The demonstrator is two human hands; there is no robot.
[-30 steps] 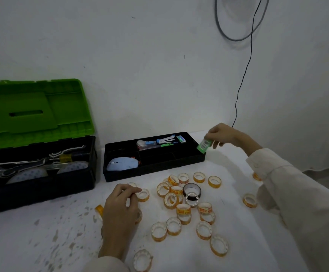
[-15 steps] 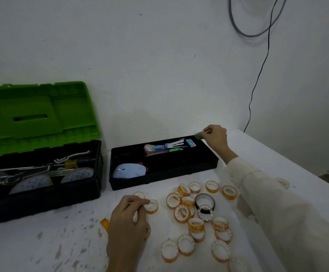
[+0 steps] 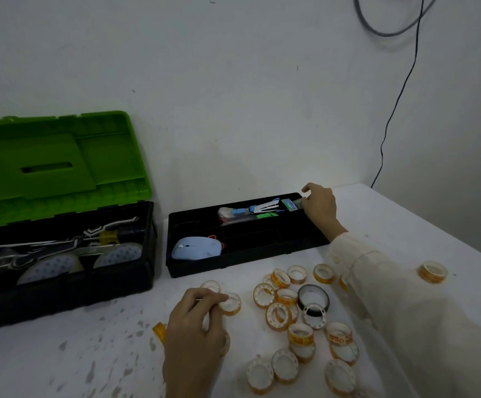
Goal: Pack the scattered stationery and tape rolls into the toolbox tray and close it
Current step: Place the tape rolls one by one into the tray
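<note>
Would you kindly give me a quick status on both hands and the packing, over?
Left hand gripping a tape roll on the table. Right hand pinching small green item at far-right corner of tray. Many rolls loose; nothing blocking.

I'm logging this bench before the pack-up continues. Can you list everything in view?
table: one, white, speckled
toolbox: one, black with open green lid, left, tools inside
tray: one, black, right of toolbox
mouse: one, pale blue, tray's front-left compartment
stapler: one, blue and silver, tray's back compartment
small tape rolls: about twenty, orange-clear, scattered on table before tray
black tape roll: one, among them
cable: one, black, on wall
left hand: pinches a small roll
right hand: fingers on a small green item at tray's back-right corner
</note>
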